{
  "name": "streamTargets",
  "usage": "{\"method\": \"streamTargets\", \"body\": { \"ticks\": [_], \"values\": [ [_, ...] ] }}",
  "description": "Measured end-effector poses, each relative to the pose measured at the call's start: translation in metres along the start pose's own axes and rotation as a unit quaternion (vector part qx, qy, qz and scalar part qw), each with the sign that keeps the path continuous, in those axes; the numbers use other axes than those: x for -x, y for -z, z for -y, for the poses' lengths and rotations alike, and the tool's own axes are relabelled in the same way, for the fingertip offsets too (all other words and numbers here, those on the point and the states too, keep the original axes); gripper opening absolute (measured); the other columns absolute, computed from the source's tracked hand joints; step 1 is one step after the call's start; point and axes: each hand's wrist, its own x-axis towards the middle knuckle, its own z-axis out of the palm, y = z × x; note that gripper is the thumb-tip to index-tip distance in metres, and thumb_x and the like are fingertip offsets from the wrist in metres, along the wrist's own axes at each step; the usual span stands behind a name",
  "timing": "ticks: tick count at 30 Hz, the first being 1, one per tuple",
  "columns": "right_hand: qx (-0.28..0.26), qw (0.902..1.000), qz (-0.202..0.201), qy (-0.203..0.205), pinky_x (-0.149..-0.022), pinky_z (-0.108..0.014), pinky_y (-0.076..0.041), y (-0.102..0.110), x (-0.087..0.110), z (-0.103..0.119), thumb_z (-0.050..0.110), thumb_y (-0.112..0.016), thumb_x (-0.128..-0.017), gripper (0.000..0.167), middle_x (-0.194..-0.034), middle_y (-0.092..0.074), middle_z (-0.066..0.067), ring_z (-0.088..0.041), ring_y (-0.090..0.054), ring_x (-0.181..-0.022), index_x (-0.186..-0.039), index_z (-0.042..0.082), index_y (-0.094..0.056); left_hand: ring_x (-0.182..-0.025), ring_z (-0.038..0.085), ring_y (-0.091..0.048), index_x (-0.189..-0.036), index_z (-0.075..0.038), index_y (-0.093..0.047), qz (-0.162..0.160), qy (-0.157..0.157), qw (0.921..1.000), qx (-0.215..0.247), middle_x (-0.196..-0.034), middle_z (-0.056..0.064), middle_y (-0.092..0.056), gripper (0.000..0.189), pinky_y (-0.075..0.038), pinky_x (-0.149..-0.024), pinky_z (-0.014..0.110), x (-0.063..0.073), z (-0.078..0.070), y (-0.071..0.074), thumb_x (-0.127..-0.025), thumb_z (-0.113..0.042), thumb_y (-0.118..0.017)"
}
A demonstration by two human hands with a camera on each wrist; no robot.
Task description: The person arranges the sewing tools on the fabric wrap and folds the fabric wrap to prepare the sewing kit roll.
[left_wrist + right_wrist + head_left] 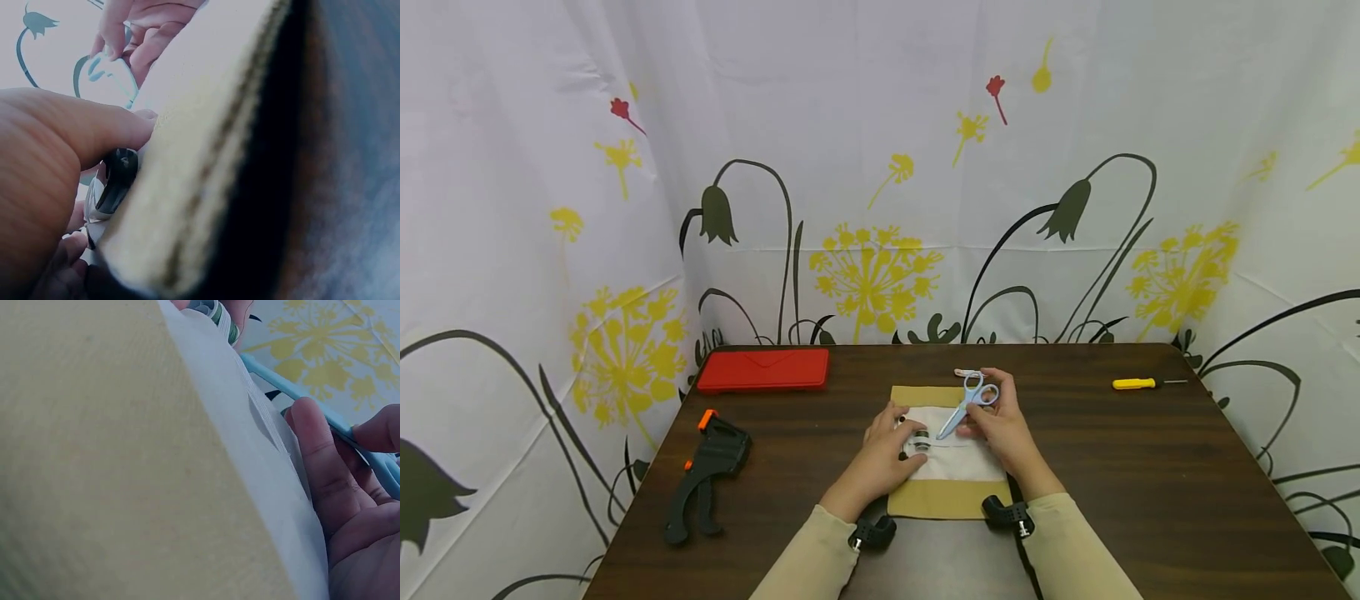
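Note:
A tan fabric case (947, 500) with a white middle panel lies unfolded on the table in front of me. Light blue scissors (957, 418) are pinched in my right hand (1000, 421), blades slanting down left over the white panel. Thread spools (921, 440) sit under a white elastic band (265, 415). Around them curve the thumb and fingers of my left hand (883, 454), at the case's left side. Up close in the left wrist view, a black spool (119, 181) shows beneath the thumb. The left fingertips are partly hidden.
On the left stand a red box (762, 370) and a black bar clamp (711, 475) with orange parts. A yellow-handled screwdriver (1135, 383) lies at the right. Beyond the case is a small white item (967, 372). A flower-patterned curtain (880, 125) hangs behind the table.

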Motion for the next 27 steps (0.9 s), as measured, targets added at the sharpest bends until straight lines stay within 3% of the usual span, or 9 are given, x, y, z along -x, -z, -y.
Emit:
{"method": "streamTargets", "body": {
  "ticks": [5, 13, 20, 27],
  "values": [
    [0.0, 1.0, -0.002, 0.002, -0.072, -0.038, -0.068, -0.0003, -0.0009, -0.001, -0.011, -0.059, -0.105, 0.067, -0.131, -0.05, -0.02, -0.021, -0.077, -0.078, -0.153, 0.019, -0.023, -0.166, 0.048, -0.021, -0.137, -0.02, -0.07, 0.0, -0.001, 1.0, -0.002, -0.17, 0.017, -0.04, 0.04, -0.024, -0.128, 0.071, -0.0004, 0.0, -0.0003, -0.099, -0.029, -0.08],
    [0.018, 0.9996, 0.019, -0.002, -0.069, -0.031, -0.066, 0.0006, 0.001, 0.0, -0.009, -0.059, -0.106, 0.067, -0.135, -0.058, -0.03, -0.021, -0.075, -0.082, -0.16, 0.017, -0.028, -0.167, 0.049, -0.018, -0.137, -0.018, -0.07, 0.002, -0.013, 0.9999, -0.001, -0.169, 0.018, -0.041, 0.04, -0.024, -0.128, 0.072, 0.0008, 0.0001, -0.0006, -0.099, -0.027, -0.081],
    [0.015, 0.9998, -0.006, 0.007, -0.066, -0.036, -0.067, -0.0014, 0.0004, 0.0, -0.007, -0.057, -0.108, 0.064, -0.128, -0.056, -0.02, -0.021, -0.074, -0.081, -0.159, 0.019, -0.03, -0.168, 0.048, -0.017, -0.137, -0.019, -0.07, 0.002, -0.009, 1.0, 0.001, -0.17, 0.017, -0.041, 0.04, -0.022, -0.13, 0.071, 0.0017, -0.0012, 0.0006, -0.1, -0.028, -0.081],
    [0.04, 0.9991, -0.013, -0.006, -0.067, -0.033, -0.066, -0.0015, -0.0013, -0.0027, -0.008, -0.058, -0.107, 0.062, -0.125, -0.06, -0.023, -0.02, -0.074, -0.08, -0.157, 0.016, -0.03, -0.167, 0.049, -0.018, -0.136, -0.017, -0.07, 0.002, -0.011, 0.9999, 0.0, -0.169, 0.019, -0.041, 0.04, -0.022, -0.129, 0.072, 0.0017, -0.0019, 0.0009, -0.099, -0.027, -0.081]
  ]
}}
